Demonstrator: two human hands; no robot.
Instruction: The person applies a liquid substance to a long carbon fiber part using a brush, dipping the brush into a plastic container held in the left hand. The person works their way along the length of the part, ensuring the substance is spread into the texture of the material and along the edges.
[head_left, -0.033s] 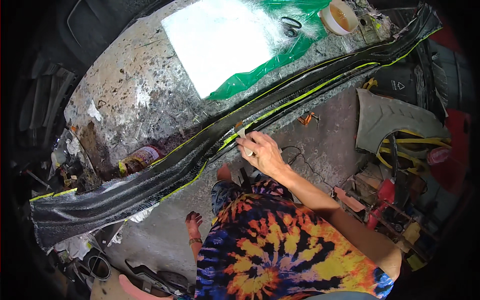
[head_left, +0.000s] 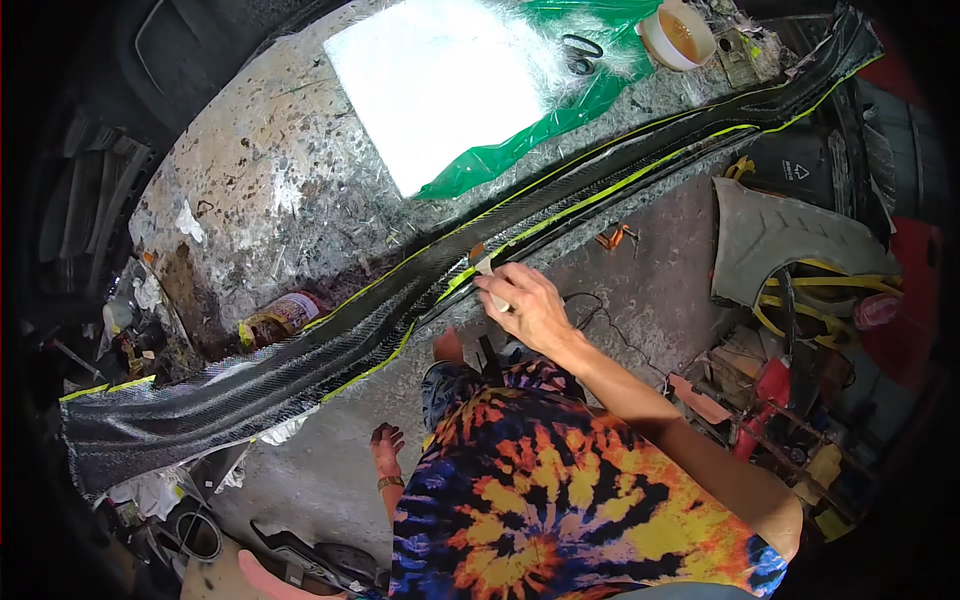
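A paintbrush (head_left: 486,266) with a pale handle is gripped in my right hand (head_left: 530,308). Its brown bristles touch the long black woven-fibre strip (head_left: 350,300), beside a narrow yellow-green edge line. The strip curves across the bench from lower left to upper right, looks glossy in places, and carries yellow-green edging along both sides. My left hand (head_left: 386,450) hangs low beside my body, away from the strip, fingers slightly spread and holding nothing.
On the speckled bench (head_left: 290,150) lie a white sheet (head_left: 440,90), green plastic (head_left: 490,165), black-handled scissors (head_left: 580,55) and a tub of amber liquid (head_left: 680,38). A can (head_left: 290,312) lies behind the strip. A grey fender panel (head_left: 770,235) stands at right.
My right hand and the brush have shifted very slightly against the strip. All else looks the same.
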